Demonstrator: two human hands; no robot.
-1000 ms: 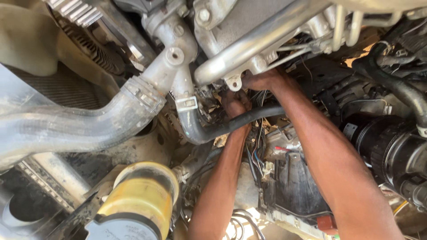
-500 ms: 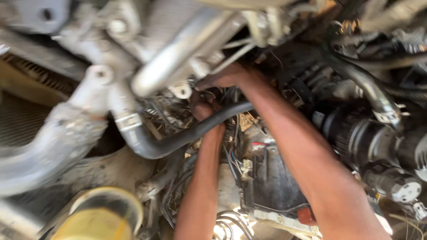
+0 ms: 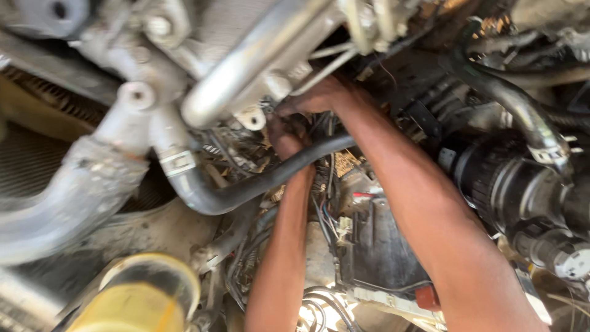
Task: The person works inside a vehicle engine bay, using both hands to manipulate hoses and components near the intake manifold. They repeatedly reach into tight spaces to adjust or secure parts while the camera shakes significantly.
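Both my arms reach up into a dirty engine bay. My left hand [image 3: 286, 134] goes behind a black rubber hose [image 3: 270, 178], its fingers curled and partly hidden under a silver metal pipe [image 3: 258, 58]. My right hand [image 3: 316, 97] sits just above it, fingers tucked under the same pipe and its bracket [image 3: 252, 117]. What either hand holds is hidden by the pipe and the hose.
A large grey hose [image 3: 67, 197] with a metal clamp [image 3: 178, 163] runs at the left. A yellow filter canister [image 3: 132, 301] stands at the bottom left. Black ribbed hoses [image 3: 510, 184] and wiring [image 3: 335, 215] crowd the right and the centre.
The view has shifted, so the engine parts slid left and down in the frame. Both hands stay at the same spot under the silver pipe.
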